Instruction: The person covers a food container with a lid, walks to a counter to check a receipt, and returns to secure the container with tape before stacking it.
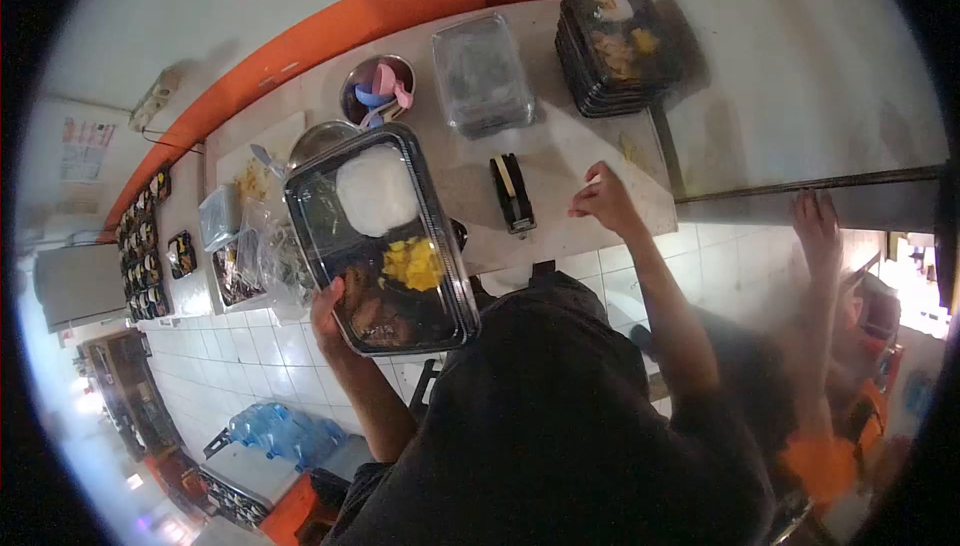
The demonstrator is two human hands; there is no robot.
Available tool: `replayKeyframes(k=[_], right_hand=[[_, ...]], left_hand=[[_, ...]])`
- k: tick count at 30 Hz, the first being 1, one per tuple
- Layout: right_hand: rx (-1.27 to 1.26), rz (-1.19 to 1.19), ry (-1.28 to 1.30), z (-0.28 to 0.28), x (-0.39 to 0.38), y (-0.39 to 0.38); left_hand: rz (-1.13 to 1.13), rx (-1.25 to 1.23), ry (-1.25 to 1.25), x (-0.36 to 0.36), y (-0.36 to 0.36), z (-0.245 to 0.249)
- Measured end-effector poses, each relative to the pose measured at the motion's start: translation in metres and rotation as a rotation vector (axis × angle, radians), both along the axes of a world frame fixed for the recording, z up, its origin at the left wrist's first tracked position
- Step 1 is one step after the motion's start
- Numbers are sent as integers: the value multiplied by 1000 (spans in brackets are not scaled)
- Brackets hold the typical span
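A black tray with a clear lid is held tilted by my left hand, whose fingers grip its lower left edge. Inside it lie white rice, yellow pieces and brown pieces of food. Over the table's right part is my right hand, its fingers curled together; whether anything small is between them I cannot make out. A black stapler lies on the table between the tray and my right hand.
Stacked filled trays stand at the table's back right, beside clear containers. A metal bowl holds pink and blue scoops. Plastic bags lie at left. Another person's hand touches the ledge at right. Blue bottles are lower left.
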State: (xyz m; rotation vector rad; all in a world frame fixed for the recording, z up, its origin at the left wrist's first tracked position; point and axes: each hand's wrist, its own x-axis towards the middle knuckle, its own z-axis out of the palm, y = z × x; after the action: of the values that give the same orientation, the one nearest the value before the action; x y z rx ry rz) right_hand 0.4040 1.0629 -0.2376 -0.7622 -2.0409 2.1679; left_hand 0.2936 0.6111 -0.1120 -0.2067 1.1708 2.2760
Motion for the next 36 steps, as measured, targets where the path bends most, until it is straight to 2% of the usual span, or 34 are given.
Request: replayKeyframes(k=[1, 2, 3, 5, 9, 11, 12, 14, 17, 18, 20, 21, 22, 23, 25, 28, 29, 31, 33, 36], right_hand=[[40, 102, -89, -27, 3, -5], [79, 205, -177, -49, 4, -12], [76, 209, -182, -68, 3, -19], [267, 133, -38, -93, -1, -33], [217, 57, -72, -71, -14, -63], [547, 81, -276, -59, -19, -82], [547, 81, -285, -65, -18, -91], [583, -55, 7, -77, -16, -106], [604, -62, -56, -73, -17, -120], [600, -68, -64, -67, -18, -123], [516, -29, -334, -60, -21, -125], [510, -41, -340, -67, -20, -124], [279, -77, -330, -75, -20, -122], [49, -113, -313, -83, -18, -122], [-52, -148, -276, -83, -14, -126], [-509, -256, 102, -81, 1, -134], [-511, -265, 107, -81, 8, -140], [-328, -227, 126, -86, 21, -148], [-298, -231, 59, -94, 27, -156], [-12, -174, 3, -120, 32, -167]], left_hand=[[0, 12, -17, -2, -8, -1], [139, -105, 0, -2, -12, -4], [142, -108, -5, -1, -10, 3], [196, -207, -6, -2, -4, 24], [167, -199, 3, -12, -37, 18], [94, -149, 1, -18, -46, 16], [90, -148, -7, -21, -52, 13], [119, -178, 16, -28, -60, 6], [125, -200, -5, -38, -68, 4], [117, -204, -9, -43, -76, 1], [22, -221, -1, -54, -94, -7], [8, -224, -2, -58, -96, -7], [-12, -193, -16, -62, -97, -5], [-31, -162, -30, -66, -98, -4], [-47, -170, -41, -73, -104, -6], [-50, -175, -57, -78, -102, -2], [-39, -168, -63, -79, -100, 0], [-64, -140, -42, -85, -98, -1], [-92, -113, -22, -90, -95, 1], [-96, -117, -11, -98, -98, 1]])
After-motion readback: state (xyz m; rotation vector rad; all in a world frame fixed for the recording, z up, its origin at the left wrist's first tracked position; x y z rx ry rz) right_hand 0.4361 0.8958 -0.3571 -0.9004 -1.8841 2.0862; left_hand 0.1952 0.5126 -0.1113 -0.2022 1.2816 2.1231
